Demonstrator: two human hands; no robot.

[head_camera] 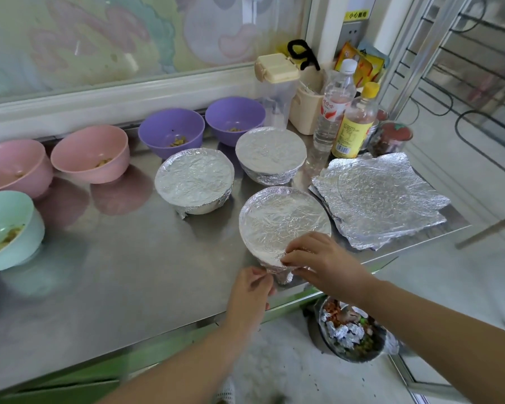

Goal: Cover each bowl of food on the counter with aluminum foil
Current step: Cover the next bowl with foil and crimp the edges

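Left hand (252, 285): fingers curled, pinching the loose foil edge low on the near side of the round foil-topped bowl (283, 218), which stands at the front of the stainless-steel table (129, 258).
Right hand (318, 258): fingertips pinching the foil at the same bowl's near rim, just above the left hand.
Step in hand, as judged: crimping the skirt of this cover. The top already lies flat across the rim, so this bowl looks nearly done.

Covered, two items: foil-wrapped bowl at mid-table (194, 182); foil-wrapped bowl behind it to the right (270, 150).

Uncovered, five items, bits of food visible inside most: left purple plastic bowl (171, 132) and right purple plastic bowl (235, 118) at the back; near pink bowl (91, 153) and far-left pink bowl (12, 167); mint-green bowl (6, 225) at the left edge.

Supply: stack of crinkled square foil sheets (382, 196), just right of the bowl in hand; several layers, exact count not readable, possibly enough for the five bowls left.
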